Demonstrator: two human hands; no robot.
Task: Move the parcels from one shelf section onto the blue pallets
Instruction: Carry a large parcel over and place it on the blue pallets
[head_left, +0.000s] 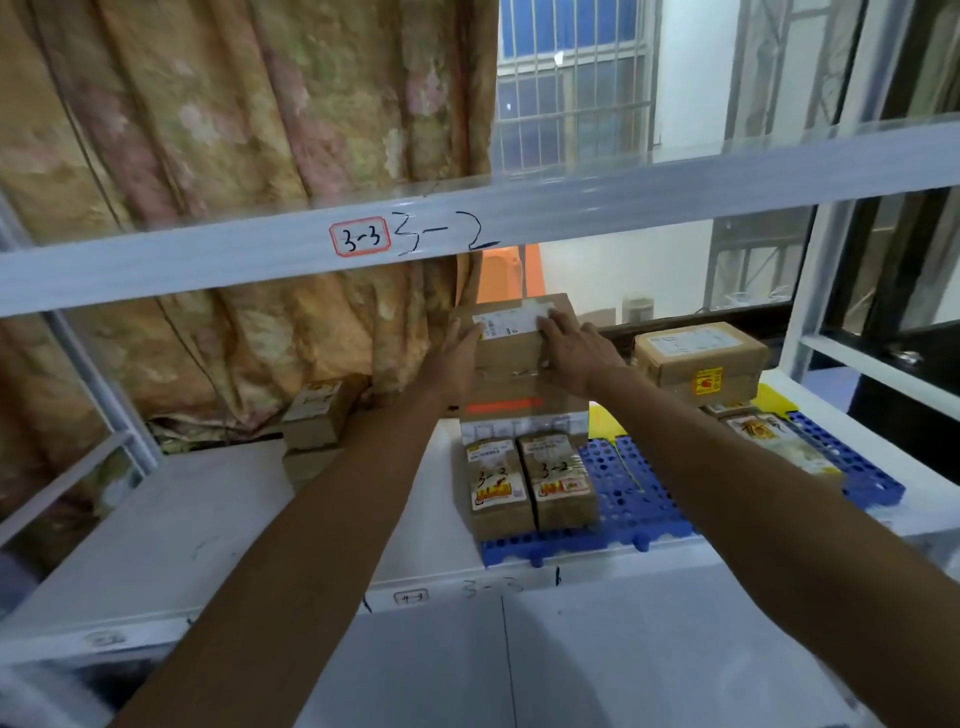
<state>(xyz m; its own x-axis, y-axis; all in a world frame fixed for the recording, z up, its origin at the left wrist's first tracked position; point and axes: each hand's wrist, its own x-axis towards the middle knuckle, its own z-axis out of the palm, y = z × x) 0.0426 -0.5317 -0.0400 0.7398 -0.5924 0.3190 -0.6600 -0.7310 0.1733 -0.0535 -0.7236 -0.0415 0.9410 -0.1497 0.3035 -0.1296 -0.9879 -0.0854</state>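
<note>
Both hands clamp a tall brown parcel (514, 374) between straight fingers. The left hand (457, 348) lies flat along its left side, and the right hand (574, 356) spreads over its front, fingertips on the white label (511, 318) near the top. An orange strip (503, 405) crosses the parcel's lower front. It stands upright at the back left of the blue pallet (639, 499); whether it rests there or is lifted I cannot tell.

Just in front of the parcel, two small parcels (498, 486) marked 3-2 lie side by side. To its right sits a squat brown box (698, 358). To its left is a small carton (322, 413) on the white shelf (197, 519), and behind it hangs a floral curtain (208, 130). Both forearms reach straight forward under the upper shelf beam (675, 192).
</note>
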